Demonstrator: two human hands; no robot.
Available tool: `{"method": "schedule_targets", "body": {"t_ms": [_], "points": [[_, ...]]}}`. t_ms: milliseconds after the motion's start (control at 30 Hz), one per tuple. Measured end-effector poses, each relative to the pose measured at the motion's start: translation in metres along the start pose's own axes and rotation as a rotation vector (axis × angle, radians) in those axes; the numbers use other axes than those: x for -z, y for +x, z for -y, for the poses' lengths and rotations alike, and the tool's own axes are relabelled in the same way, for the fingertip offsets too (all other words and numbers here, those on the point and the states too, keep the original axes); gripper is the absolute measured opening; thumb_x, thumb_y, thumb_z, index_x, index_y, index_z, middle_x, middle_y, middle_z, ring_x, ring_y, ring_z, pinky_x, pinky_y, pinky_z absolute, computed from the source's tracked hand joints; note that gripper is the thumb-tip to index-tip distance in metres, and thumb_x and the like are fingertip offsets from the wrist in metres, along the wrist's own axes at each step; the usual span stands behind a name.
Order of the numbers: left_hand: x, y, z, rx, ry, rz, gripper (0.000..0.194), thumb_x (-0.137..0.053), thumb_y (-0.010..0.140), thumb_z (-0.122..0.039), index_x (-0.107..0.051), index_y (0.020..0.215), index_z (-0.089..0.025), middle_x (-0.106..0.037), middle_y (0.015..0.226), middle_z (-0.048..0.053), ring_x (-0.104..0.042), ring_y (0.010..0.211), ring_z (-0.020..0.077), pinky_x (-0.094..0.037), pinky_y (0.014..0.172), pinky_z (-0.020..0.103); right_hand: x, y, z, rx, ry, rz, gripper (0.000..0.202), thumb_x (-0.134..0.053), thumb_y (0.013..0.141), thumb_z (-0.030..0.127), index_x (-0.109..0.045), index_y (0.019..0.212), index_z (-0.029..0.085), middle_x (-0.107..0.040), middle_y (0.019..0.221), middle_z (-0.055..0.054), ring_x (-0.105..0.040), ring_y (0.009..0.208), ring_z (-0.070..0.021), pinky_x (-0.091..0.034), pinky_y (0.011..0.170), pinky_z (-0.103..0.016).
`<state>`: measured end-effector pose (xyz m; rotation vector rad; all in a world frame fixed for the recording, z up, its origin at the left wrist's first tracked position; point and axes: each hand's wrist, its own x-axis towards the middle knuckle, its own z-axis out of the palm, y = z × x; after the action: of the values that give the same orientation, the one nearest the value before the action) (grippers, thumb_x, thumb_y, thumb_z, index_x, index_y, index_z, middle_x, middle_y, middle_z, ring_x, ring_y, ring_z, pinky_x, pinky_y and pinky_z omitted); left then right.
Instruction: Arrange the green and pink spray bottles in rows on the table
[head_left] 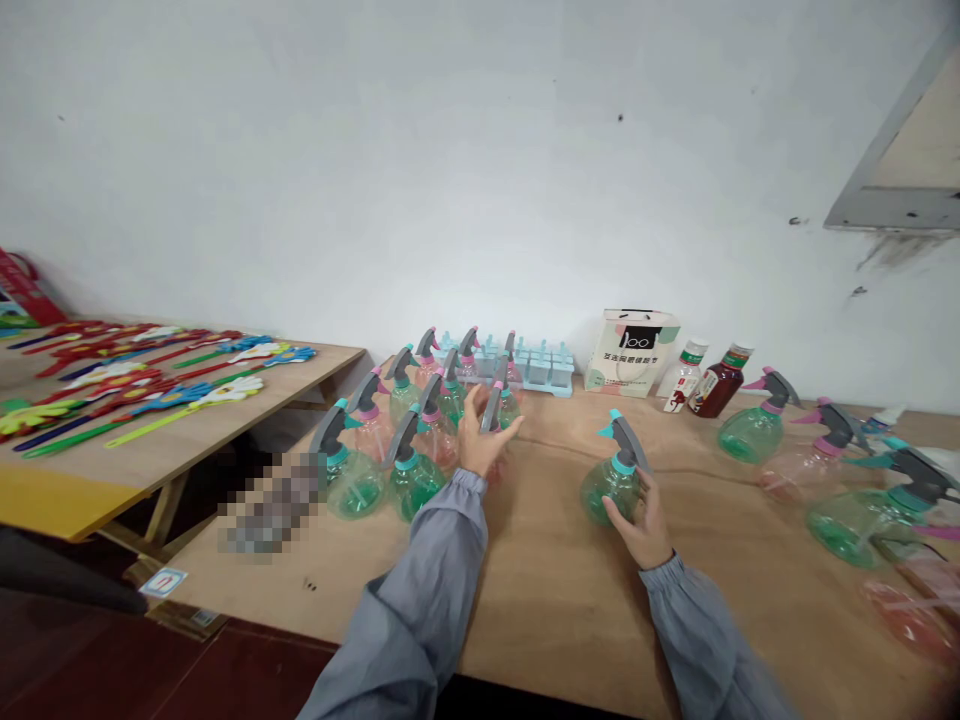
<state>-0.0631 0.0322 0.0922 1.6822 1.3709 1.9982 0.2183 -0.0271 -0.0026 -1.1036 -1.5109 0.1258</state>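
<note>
My left hand (484,440) is at the right edge of a group of pink and green spray bottles, its fingers curved around the grey head of a pink bottle (496,468). Further right, my right hand (643,522) holds the lower right side of a green spray bottle (600,485) that has a teal nozzle and stands upright. A green bottle (357,487) and another green bottle (417,484) are at the front of the left group. Most of the pink bottle's body is hidden behind my left hand and sleeve.
Several spray bottles, including a green one (750,432), line the right side. At the wall are a light blue mould set (540,368), a paper bag (630,352) and a dark red bottle (720,385). Hand-shaped toys (172,397) cover another table on the left.
</note>
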Motion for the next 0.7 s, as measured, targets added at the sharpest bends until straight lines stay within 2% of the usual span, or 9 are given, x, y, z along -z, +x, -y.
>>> {"method": "schedule_targets", "body": {"t_ms": [67,167,233,267,367,467,533,600,700], "points": [[0.002,-0.003,0.001,-0.087,0.023,-0.126,0.094,-0.083,0.064,-0.045,-0.033,0.141,-0.021,-0.058,0.129,0.015,-0.059,0.121,0.0269,-0.046,0.103,0.045,0.001,0.001,0.003,-0.001,-0.003,0.001,0.064,-0.069,0.081,0.049,-0.045,0.131,0.017,-0.059,0.12,-0.016,-0.063,0.106,-0.0285,-0.055,0.092,-0.051],[0.008,-0.016,-0.002,-0.257,0.103,-0.361,0.1,-0.083,0.055,-0.058,-0.037,0.135,-0.018,-0.049,0.134,0.018,-0.05,0.128,0.0337,-0.041,0.107,0.051,0.001,0.002,0.005,-0.005,0.0,-0.014,0.063,-0.069,0.081,0.05,-0.046,0.13,0.017,-0.059,0.118,-0.015,-0.064,0.104,-0.028,-0.056,0.091,-0.05],[0.009,-0.03,-0.012,-0.366,0.095,-0.375,0.094,-0.079,0.053,-0.066,-0.044,0.127,-0.019,-0.05,0.128,0.017,-0.051,0.125,0.0351,-0.042,0.105,0.051,0.001,0.001,0.005,-0.011,0.003,-0.018,0.064,-0.07,0.08,0.051,-0.047,0.129,0.017,-0.059,0.119,-0.015,-0.064,0.104,-0.0284,-0.055,0.091,-0.051],[0.008,-0.039,-0.019,-0.394,0.074,-0.308,0.088,-0.077,0.057,-0.067,-0.046,0.124,-0.019,-0.052,0.125,0.015,-0.052,0.123,0.0345,-0.043,0.105,0.051,0.0,0.0,0.006,-0.013,0.004,-0.012,0.064,-0.071,0.079,0.051,-0.047,0.129,0.017,-0.059,0.119,-0.015,-0.063,0.104,-0.0288,-0.055,0.091,-0.051],[-0.004,-0.067,-0.046,-0.306,-0.001,0.106,0.073,-0.073,0.073,-0.053,-0.045,0.131,-0.02,-0.053,0.13,0.016,-0.052,0.126,0.032,-0.04,0.109,0.051,-0.005,-0.006,0.012,0.015,0.033,0.048,0.064,-0.073,0.079,0.048,-0.047,0.129,0.019,-0.06,0.119,-0.015,-0.063,0.105,-0.0297,-0.055,0.091,-0.053],[-0.02,-0.089,-0.066,-0.096,-0.08,0.382,0.098,-0.08,0.068,-0.048,-0.029,0.147,-0.019,-0.04,0.149,0.02,-0.038,0.141,0.0371,-0.03,0.116,0.057,-0.014,-0.018,0.027,0.095,0.073,0.121,0.06,-0.07,0.083,0.045,-0.045,0.133,0.022,-0.06,0.123,-0.014,-0.062,0.111,-0.0303,-0.053,0.094,-0.054],[-0.028,-0.097,-0.071,0.017,-0.108,0.45,0.106,-0.083,0.065,-0.045,-0.026,0.149,-0.018,-0.039,0.15,0.021,-0.036,0.142,0.039,-0.028,0.117,0.059,-0.019,-0.026,0.04,0.157,0.079,0.163,0.061,-0.068,0.086,0.044,-0.043,0.137,0.023,-0.06,0.125,-0.014,-0.061,0.115,-0.0308,-0.053,0.096,-0.054],[-0.033,-0.1,-0.071,0.068,-0.115,0.449,0.098,-0.081,0.068,-0.039,-0.028,0.148,-0.018,-0.044,0.146,0.02,-0.04,0.139,0.0377,-0.028,0.116,0.058,-0.019,-0.03,0.051,0.216,0.058,0.208,0.065,-0.068,0.086,0.045,-0.042,0.141,0.024,-0.06,0.127,-0.014,-0.061,0.117,-0.0314,-0.054,0.096,-0.052],[-0.033,-0.101,-0.067,0.051,-0.115,0.411,0.079,-0.072,0.076,-0.03,-0.035,0.145,-0.02,-0.049,0.142,0.017,-0.044,0.136,0.0339,-0.032,0.115,0.054,0.004,-0.026,0.055,0.264,-0.013,0.258,0.062,-0.068,0.086,0.044,-0.047,0.142,0.027,-0.059,0.133,-0.013,-0.06,0.121,-0.0325,-0.053,0.098,-0.052]]}}
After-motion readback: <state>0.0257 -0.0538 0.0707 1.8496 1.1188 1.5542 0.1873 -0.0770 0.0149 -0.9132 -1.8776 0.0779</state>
